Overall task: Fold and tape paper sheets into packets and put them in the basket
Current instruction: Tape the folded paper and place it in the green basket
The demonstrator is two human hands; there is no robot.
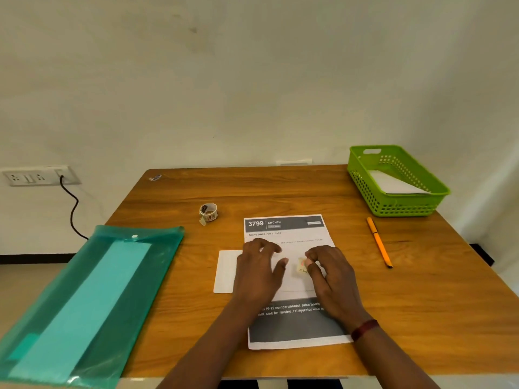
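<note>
Hanging from a wall socket panel [39, 176] at the far left, a black cable [71, 209] drops behind the wooden table [435, 304]. A translucent teal document folder [84, 299] lies on the table's left part, overhanging the near corner, with a paler sheet showing through it. Further in and toward the back sits a small tape roll [208, 212], its loose end sticking out.

At the middle lies a printed sheet [292, 231] headed "3799 KITCHEN". Across it rests a folded white paper [226, 272], whose left end reaches past the sheet's edge onto the wood. The left hand [259, 272] lies on this folded paper with fingers spread and nearly straight, pressing down and gripping nothing. Just beside it, the right hand [332, 273] has its fingers curled, one fingertip on a short piece of tape [302, 266] lying on the paper; whether it pinches the tape or only presses it cannot be told. A dark red band [363, 329] circles that wrist.

Right of the sheet lies an orange pen [379, 242], apart from it. At the back right corner stands the green basket [365, 189], holding a white packet [393, 183].
</note>
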